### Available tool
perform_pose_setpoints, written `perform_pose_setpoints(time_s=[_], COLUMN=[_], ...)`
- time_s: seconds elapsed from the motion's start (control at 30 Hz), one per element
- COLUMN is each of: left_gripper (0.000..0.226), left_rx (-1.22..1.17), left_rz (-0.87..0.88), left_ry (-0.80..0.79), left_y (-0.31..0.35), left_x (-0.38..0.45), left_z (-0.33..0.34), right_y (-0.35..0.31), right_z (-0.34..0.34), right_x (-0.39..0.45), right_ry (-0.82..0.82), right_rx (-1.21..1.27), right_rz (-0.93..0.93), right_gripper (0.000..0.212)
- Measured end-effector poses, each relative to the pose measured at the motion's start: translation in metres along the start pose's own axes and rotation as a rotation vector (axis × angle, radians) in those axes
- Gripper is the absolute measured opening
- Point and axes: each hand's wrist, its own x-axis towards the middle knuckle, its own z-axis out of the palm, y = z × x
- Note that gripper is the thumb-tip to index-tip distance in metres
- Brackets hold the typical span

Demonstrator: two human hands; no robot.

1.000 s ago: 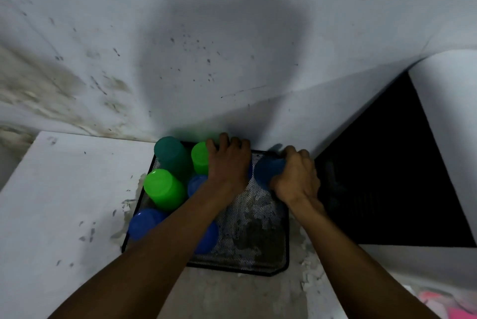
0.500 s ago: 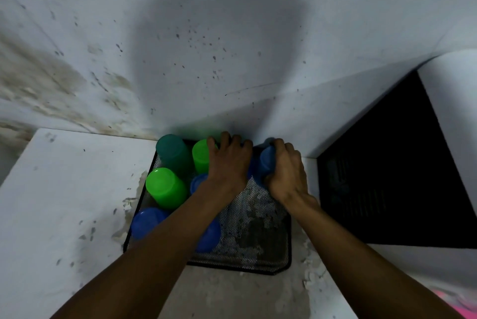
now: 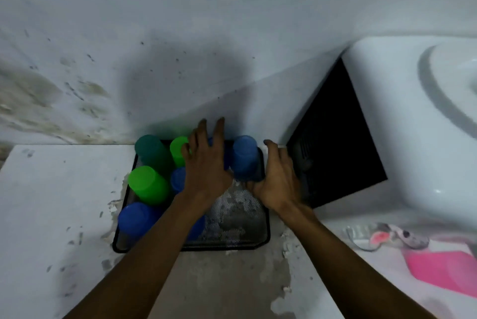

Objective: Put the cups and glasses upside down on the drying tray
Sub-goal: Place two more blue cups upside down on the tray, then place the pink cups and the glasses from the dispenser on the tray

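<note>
A black mesh drying tray (image 3: 232, 220) lies on the white counter against the wall. Several plastic cups stand upside down on it: a dark green cup (image 3: 151, 149), a bright green cup (image 3: 147, 184), another green cup (image 3: 178, 149), a blue cup (image 3: 135, 219) at the front left and a blue cup (image 3: 245, 157) at the back right. My left hand (image 3: 206, 163) hovers over the tray's middle with fingers spread, hiding cups beneath it. My right hand (image 3: 277, 179) is open just right of the back-right blue cup, apart from it.
The stained wall rises right behind the tray. A dark opening (image 3: 338, 143) lies to the right of the tray, with a white basin (image 3: 426, 125) beyond it. A pink object (image 3: 449, 272) and small items rest on the counter at the lower right.
My right hand has let go of the blue cup, which now stands upside down at the tray's back right. Both hands have opened and lifted. The camera has shifted right.
</note>
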Motion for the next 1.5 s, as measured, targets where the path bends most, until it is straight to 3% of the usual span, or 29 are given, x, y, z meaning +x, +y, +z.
perform_pose_setpoints(time_s=[0.2, 0.3, 0.47, 0.67, 0.83, 0.93, 1.07, 1.2, 1.37, 1.5], left_gripper=[0.078, 0.069, 0.042, 0.032, 0.038, 0.056, 0.089, 0.109, 0.120, 0.107], left_rx=[-0.345, -0.477, -0.474, -0.472, -0.482, -0.431, -0.305, -0.190, -0.085, -0.164], left_rz=[0.043, 0.056, 0.114, 0.212, 0.282, 0.288, 0.322, 0.320, 0.305, 0.242], left_ry=[0.333, 0.391, 0.486, 0.311, 0.066, -0.125, -0.266, -0.327, -0.394, -0.418], left_y=[0.027, 0.053, 0.105, 0.179, 0.248, 0.289, 0.337, 0.374, 0.391, 0.394], left_x=[-0.064, -0.107, -0.171, -0.221, -0.241, -0.247, -0.236, -0.219, -0.204, -0.200], left_z=[0.007, 0.017, 0.034, 0.076, 0.107, 0.126, 0.151, 0.171, 0.189, 0.195], right_y=[0.026, 0.048, 0.097, 0.174, 0.240, 0.278, 0.317, 0.348, 0.361, 0.364], right_z=[-0.010, -0.021, -0.047, -0.088, -0.130, -0.150, -0.166, -0.167, -0.158, -0.146], right_x=[-0.078, -0.120, -0.179, -0.235, -0.272, -0.295, -0.317, -0.323, -0.318, -0.316], right_ry=[0.041, 0.065, 0.069, 0.188, 0.314, 0.367, 0.255, 0.158, 0.079, 0.139], right_rx=[0.085, 0.190, 0.166, 0.151, 0.153, 0.108, 0.027, 0.072, 0.205, 0.288], right_rz=[-0.087, -0.133, -0.163, -0.108, 0.058, 0.192, 0.382, 0.437, 0.413, 0.395], right_gripper=[0.087, 0.071, 0.044, 0.027, 0.031, 0.058, 0.108, 0.126, 0.123, 0.102])
